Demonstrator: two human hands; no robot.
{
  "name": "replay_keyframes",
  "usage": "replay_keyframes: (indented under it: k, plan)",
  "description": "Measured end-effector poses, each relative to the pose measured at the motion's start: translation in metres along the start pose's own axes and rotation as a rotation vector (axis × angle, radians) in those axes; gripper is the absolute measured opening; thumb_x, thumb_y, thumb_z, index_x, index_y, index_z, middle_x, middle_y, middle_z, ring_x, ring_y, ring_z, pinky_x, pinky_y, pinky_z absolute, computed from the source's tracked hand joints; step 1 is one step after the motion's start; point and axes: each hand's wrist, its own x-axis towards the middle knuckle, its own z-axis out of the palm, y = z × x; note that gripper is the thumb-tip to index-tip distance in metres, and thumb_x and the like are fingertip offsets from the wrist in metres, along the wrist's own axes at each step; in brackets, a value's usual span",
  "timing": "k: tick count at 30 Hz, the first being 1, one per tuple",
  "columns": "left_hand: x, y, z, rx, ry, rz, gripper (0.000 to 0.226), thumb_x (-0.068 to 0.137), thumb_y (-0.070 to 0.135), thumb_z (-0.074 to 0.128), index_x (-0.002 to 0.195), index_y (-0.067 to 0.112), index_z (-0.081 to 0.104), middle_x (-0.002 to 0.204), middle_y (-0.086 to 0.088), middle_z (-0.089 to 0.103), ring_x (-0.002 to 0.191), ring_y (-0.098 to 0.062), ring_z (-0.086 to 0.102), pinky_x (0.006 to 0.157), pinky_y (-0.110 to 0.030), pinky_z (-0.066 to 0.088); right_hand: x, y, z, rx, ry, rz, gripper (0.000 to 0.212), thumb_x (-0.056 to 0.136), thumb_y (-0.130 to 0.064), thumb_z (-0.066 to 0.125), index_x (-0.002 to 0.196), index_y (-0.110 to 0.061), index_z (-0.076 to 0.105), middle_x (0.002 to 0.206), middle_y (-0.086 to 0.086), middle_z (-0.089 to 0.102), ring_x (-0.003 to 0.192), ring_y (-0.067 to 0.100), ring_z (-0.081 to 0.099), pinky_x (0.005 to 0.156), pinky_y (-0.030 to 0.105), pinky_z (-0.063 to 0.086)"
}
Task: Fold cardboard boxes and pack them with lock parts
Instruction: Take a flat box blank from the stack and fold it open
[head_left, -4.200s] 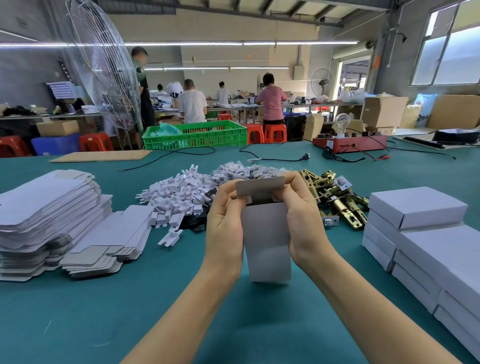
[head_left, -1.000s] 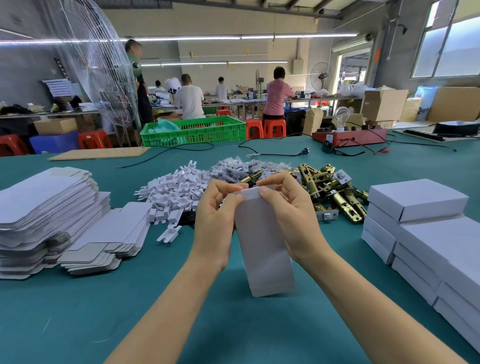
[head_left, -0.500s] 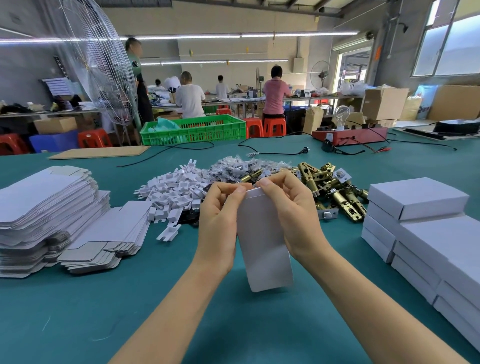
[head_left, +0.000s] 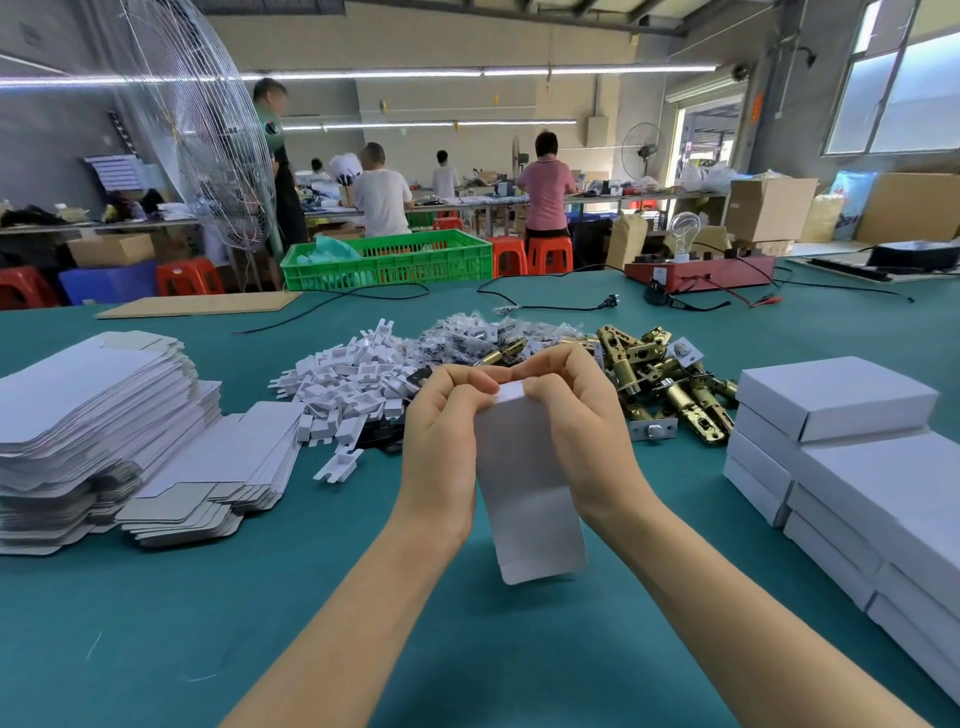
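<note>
Cardboard flap that I saw standing open seconds ago is now tucked down, so I judge the far end closed: my left hand (head_left: 441, 431) and right hand (head_left: 576, 415) pinch the white box (head_left: 530, 499) upright above the green table (head_left: 363, 597).

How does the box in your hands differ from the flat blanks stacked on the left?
The box is opened into a sleeve and held upright, off the table; the flat blanks lie unfolded in piles on the green table. The box is a single piece, pinched at its top edge by the left hand and right hand; nothing touches the blanks. Both are white card.
</note>
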Motion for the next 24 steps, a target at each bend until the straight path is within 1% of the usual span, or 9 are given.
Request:
replay_keyframes:
  k: [4,6,9,12,15,17,20,22,24]
  plan:
    - [0.0,0.0,-0.002,-0.015,-0.037,0.003,0.037,0.086,-0.002,0.046,0.06,0.021,0.061,0.088,-0.002,0.073,0.081,-0.015,0.062,0.076,-0.038,0.045,0.001,-0.001,0.0,-0.027,-0.01,-0.004,0.015,0.076,-0.02,0.046,0.083,-0.016,0.058,0.077,-0.013,0.061,0.068,-0.003,0.05,0.059,0.009,0.039]
    - [-0.002,0.0,-0.002,0.054,-0.066,0.028,0.031,0.09,0.007,0.051,0.069,0.022,0.068,0.094,-0.002,0.073,0.088,-0.016,0.061,0.081,-0.038,0.046,0.003,-0.002,-0.002,-0.027,-0.001,-0.014,0.01,0.083,-0.016,0.048,0.084,-0.015,0.058,0.076,-0.018,0.06,0.069,-0.005,0.051,0.06,0.007,0.039]
    - [-0.001,0.003,-0.003,0.407,-0.183,0.188,0.012,0.093,0.019,0.064,0.098,0.028,0.069,0.108,-0.002,0.066,0.105,-0.009,0.058,0.094,-0.027,0.044,0.005,-0.004,-0.007,0.009,0.017,-0.038,0.009,0.092,-0.006,0.052,0.089,-0.013,0.057,0.083,-0.01,0.059,0.072,-0.006,0.053,0.064,0.006,0.04]
    - [0.005,0.01,-0.006,0.729,-0.267,0.371,0.036,0.091,0.013,0.067,0.109,0.043,0.057,0.11,-0.005,0.06,0.101,0.005,0.052,0.088,-0.006,0.036,0.007,-0.007,-0.007,0.014,-0.025,-0.07,0.008,0.092,-0.003,0.056,0.093,-0.012,0.056,0.085,-0.005,0.057,0.073,-0.005,0.054,0.066,0.007,0.042]
    - [0.01,0.017,-0.012,0.794,-0.15,0.579,0.042,0.083,0.005,0.074,0.117,0.028,0.063,0.11,0.0,0.062,0.101,-0.005,0.054,0.088,-0.006,0.036,0.006,-0.007,-0.003,0.027,0.005,-0.051,0.004,0.094,-0.018,0.059,0.093,-0.019,0.055,0.083,-0.008,0.057,0.071,-0.006,0.054,0.066,0.009,0.042]
    - [0.011,0.017,-0.015,0.83,-0.075,0.685,0.044,0.08,0.004,0.077,0.12,0.019,0.065,0.108,0.006,0.06,0.104,-0.013,0.054,0.09,-0.008,0.036,0.005,-0.006,-0.001,0.01,0.082,-0.03,0.013,0.095,-0.038,0.056,0.092,-0.024,0.056,0.082,-0.014,0.059,0.075,-0.003,0.056,0.071,0.017,0.046]
    - [0.012,0.008,-0.017,0.854,-0.027,0.817,0.041,0.078,0.001,0.077,0.117,0.009,0.068,0.11,-0.002,0.062,0.105,-0.017,0.056,0.094,-0.008,0.037,0.009,-0.003,-0.005,-0.012,0.113,0.231,0.042,0.088,-0.067,0.043,0.091,-0.027,0.057,0.08,-0.01,0.057,0.079,0.012,0.057,0.078,0.034,0.051]
    - [0.011,-0.005,-0.016,0.887,-0.053,0.912,0.035,0.077,-0.002,0.075,0.112,0.002,0.069,0.11,-0.01,0.064,0.105,-0.018,0.057,0.095,-0.014,0.041,0.01,0.0,-0.009,0.07,0.029,0.506,0.058,0.085,-0.075,0.038,0.089,-0.022,0.06,0.075,-0.002,0.057,0.073,0.021,0.056,0.071,0.035,0.051]
    - [0.008,-0.022,-0.016,0.927,-0.125,0.974,0.032,0.077,-0.008,0.073,0.107,-0.001,0.07,0.109,-0.012,0.065,0.103,-0.021,0.058,0.094,-0.023,0.045,0.009,0.007,-0.012,0.267,-0.039,0.671,0.065,0.083,-0.074,0.043,0.087,-0.012,0.063,0.067,0.004,0.06,0.062,0.021,0.057,0.061,0.03,0.051]
